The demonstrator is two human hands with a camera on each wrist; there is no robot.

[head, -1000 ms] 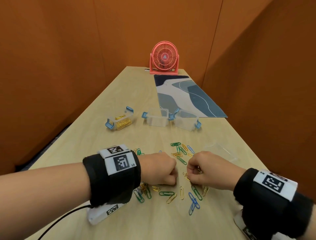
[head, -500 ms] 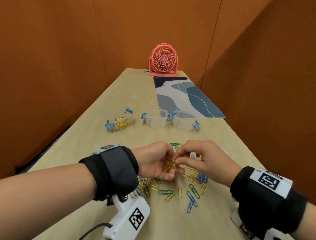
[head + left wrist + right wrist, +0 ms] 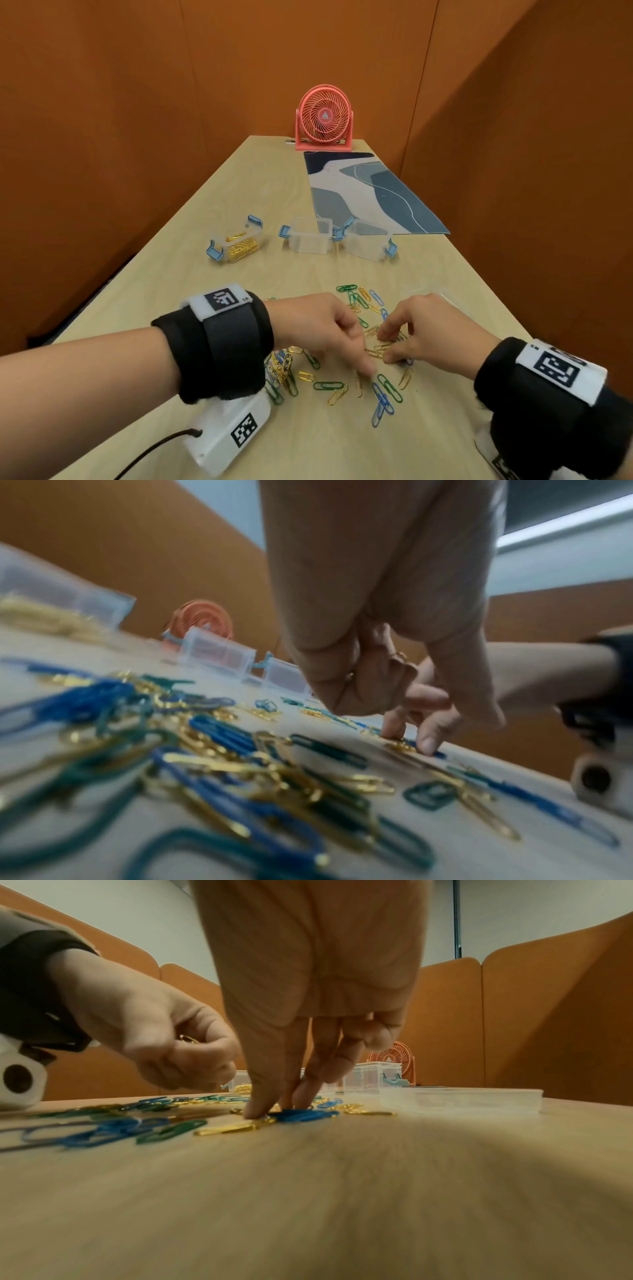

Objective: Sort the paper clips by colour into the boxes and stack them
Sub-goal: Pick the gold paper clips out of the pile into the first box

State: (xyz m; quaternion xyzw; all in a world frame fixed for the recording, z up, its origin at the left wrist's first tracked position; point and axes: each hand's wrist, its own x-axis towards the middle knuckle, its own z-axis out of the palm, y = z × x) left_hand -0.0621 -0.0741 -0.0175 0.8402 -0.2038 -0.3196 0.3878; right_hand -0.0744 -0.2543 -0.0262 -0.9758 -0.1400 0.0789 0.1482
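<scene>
Hands back down on the pile [image 3: 329, 385]. Left hand [image 3: 318, 329] clutches gold clips [image 3: 375, 351]; right hand [image 3: 423, 329] pinches another. Gold gathering continues.

Gold, blue and green paper clips [image 3: 329, 385] lie flat and scattered on the near worktop [image 3: 342, 445], with some tangled in a heap [image 3: 281, 371] at the left. A few gold ones sit inside the curled fingers of the left hand [image 3: 315, 329]. Further back, three clear open-topped boxes with blue latches stand in a row. The left box [image 3: 236, 245] holds gold clips, and the middle box [image 3: 310, 236] and right box [image 3: 368, 241] stand just beside each other.
</scene>
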